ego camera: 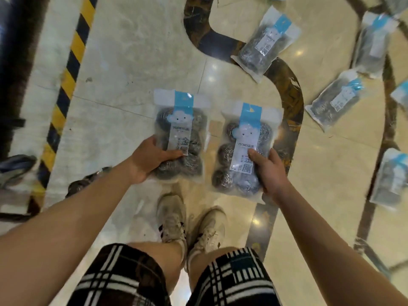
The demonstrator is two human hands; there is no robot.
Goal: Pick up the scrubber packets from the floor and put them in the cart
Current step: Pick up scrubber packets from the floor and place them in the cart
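A: What are your hands doing?

B: Your left hand (150, 159) is gripping one scrubber packet (180, 131), thumb lying on its front. Your right hand (268, 171) is gripping a second packet (241, 149) the same way.

A: And the room?

B: You are standing on a glossy marble floor (132, 62) that is reflecting the lamps. More packets (266, 40) are lying on it to your right, and a yellow-black stripe (70, 62) is running along the left.

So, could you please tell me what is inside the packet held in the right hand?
The packet in the right hand shows steel-wool scrubber balls through clear plastic. The blue-and-white label strip and the right hand cover part of them, so the full count is unclear.
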